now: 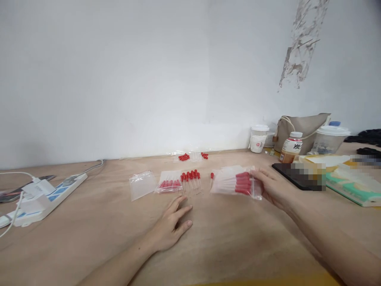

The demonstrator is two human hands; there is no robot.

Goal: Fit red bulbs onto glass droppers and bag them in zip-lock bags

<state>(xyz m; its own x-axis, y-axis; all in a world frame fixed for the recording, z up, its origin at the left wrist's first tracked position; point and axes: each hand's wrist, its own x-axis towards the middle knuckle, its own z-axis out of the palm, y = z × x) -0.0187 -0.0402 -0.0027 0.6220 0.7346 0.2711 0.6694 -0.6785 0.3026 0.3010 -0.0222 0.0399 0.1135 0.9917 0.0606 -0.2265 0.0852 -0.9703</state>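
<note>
My right hand (270,186) pinches the right edge of a clear zip bag (224,183) that holds several droppers with red bulbs, lying sideways. My left hand (171,225) rests on the table with its fingers apart and nothing in them. Just beyond its fingertips lies a row of loose red-bulbed droppers (190,178), thin stems towards me. Left of them is another filled bag (169,183), and farther left a flat bag (142,186) that shows nothing inside. One single dropper (212,176) lies beside the held bag, partly covered by it.
Near the wall, red bulbs (183,157) lie on clear plastic. A white power strip (56,198) with plugs and cables is at left. To the right stand a paper cup (258,139), a bottle (292,147), a grey bag (306,129), a dark phone (293,176) and a tissue pack (354,186).
</note>
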